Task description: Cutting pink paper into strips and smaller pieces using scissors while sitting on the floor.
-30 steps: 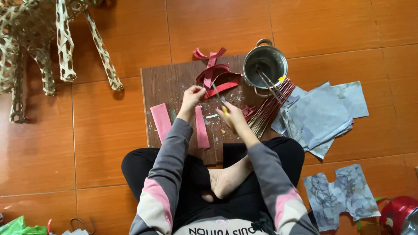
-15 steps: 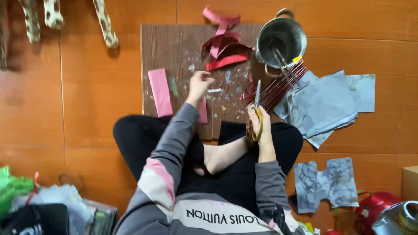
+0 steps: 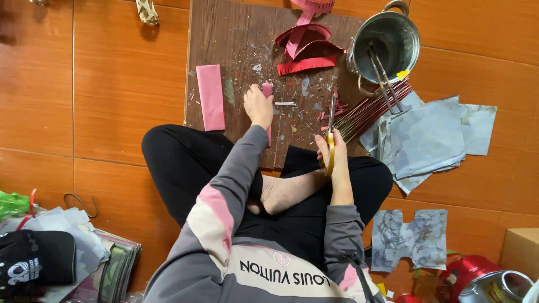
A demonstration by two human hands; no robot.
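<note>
So the person's sitting cross-legged on the floor with a brown board point(image 3: 236, 50) laid out in front of their legs. The left hand point(image 3: 258, 106) is curled down onto a narrow pink paper strip point(image 3: 268, 90), fingers pinching or pressing its top end, hard to say which. The strip runs back under the hand toward the knees. The right hand point(image 3: 334, 154) is closed around the yellow handles of a pair of scissors point(image 3: 331, 129), blades pointing away from the body, over the board just right of the left hand.

A wider pink strip point(image 3: 210, 96) lies flat on the board, left of the left hand. Beyond both hands there's a pile of curled red paper strips point(image 3: 306, 47). Up and to the right of the right hand sits a metal pot point(image 3: 387, 42) with sticks in it, a bundle of thin red sticks point(image 3: 373, 106) fans out just beside it, and grey paper sheets point(image 3: 432, 137) are stacked further right on the floor.
</note>
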